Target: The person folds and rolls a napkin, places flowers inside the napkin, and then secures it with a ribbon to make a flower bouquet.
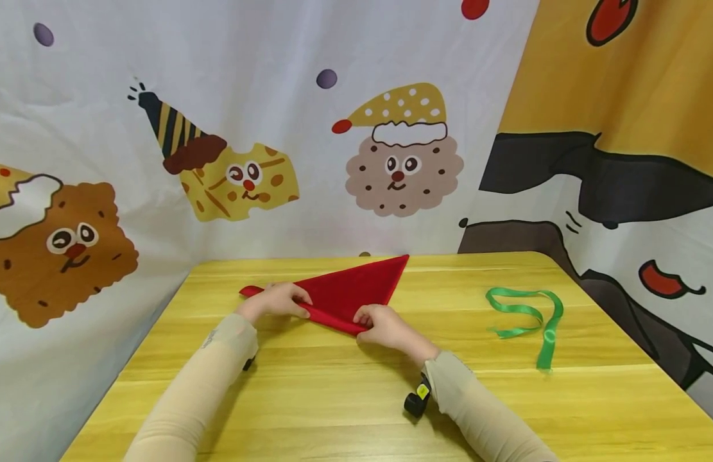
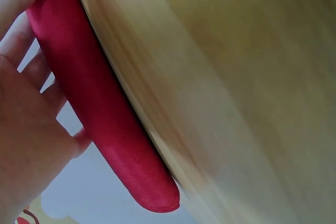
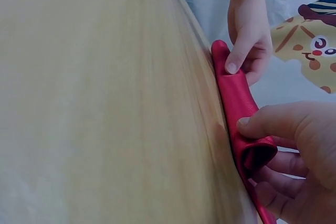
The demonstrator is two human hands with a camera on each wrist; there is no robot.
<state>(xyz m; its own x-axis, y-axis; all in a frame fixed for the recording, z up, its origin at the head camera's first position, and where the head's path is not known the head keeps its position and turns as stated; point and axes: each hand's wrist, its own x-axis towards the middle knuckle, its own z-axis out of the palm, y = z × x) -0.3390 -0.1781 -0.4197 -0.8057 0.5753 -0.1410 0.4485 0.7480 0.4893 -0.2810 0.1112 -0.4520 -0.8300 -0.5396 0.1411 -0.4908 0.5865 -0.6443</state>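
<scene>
Red cloth (image 1: 347, 289) lies on the pale wooden table (image 1: 310, 404), at and between the two hands, with its near edge rolled into a tube (image 1: 333, 319) and the rest spread flat beyond. The tube's left end, smooth and rounded, pokes out past the left hand (image 1: 278, 300). That hand grips the roll, thumb across it and fingers on its far side, as the left wrist view also shows. Between the hands a stretch of the roll runs uncovered, slanting towards the person as it goes right; the roll's long axis therefore goes from far left to near right. The right hand (image 1: 387, 328) pinches it close to its right end, thumb on the roll and fingers curled on the other side; in the right wrist view this end shows as a dark, hollow mouth. Past the roll the flat part narrows to a sharp corner, which points to the far right, towards the table's back edge. Beige sleeves cover both forearms: the left sleeve (image 1: 188, 391) has a bit of a black device under its cuff, and a black device (image 1: 416, 401) with a yellow mark sits below the cuff of the right sleeve (image 1: 477, 407). Well apart to the right, a green ribbon (image 1: 549, 333) lies in loose bends on the wood, one end towards the person. Behind everything hangs a printed curtain (image 1: 310, 122) with cartoon figures
</scene>
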